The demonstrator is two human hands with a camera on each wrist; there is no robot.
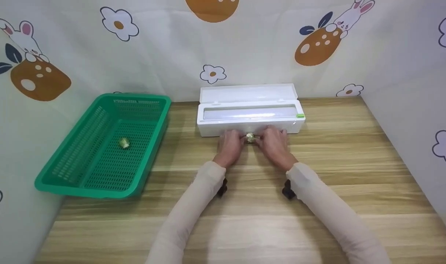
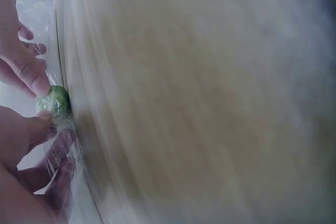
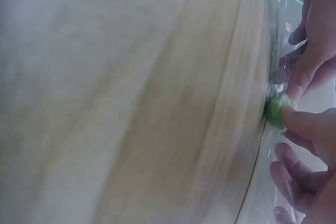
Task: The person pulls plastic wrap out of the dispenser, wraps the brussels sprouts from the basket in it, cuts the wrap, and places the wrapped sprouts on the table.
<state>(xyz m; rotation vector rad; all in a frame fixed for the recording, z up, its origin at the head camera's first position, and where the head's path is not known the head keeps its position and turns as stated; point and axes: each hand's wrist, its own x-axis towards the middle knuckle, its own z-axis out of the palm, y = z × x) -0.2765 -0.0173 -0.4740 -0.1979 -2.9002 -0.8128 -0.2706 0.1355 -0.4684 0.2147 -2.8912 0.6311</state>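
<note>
Both hands meet at the front wall of a white cling film dispenser, its lid raised. My left hand and right hand pinch a small round green item between thumbs and fingers, one from each side. Clear cling film runs over the item and the fingers in the left wrist view. From the right wrist, the green item shows under both thumbs, close to the tabletop. Whether it is a fruit or a vegetable I cannot tell.
At the left stands a green plastic basket with a small yellowish-green, shiny item in it. The wood-grain table meets a printed cloth at the back and sides. A green tab sits at the dispenser's right end.
</note>
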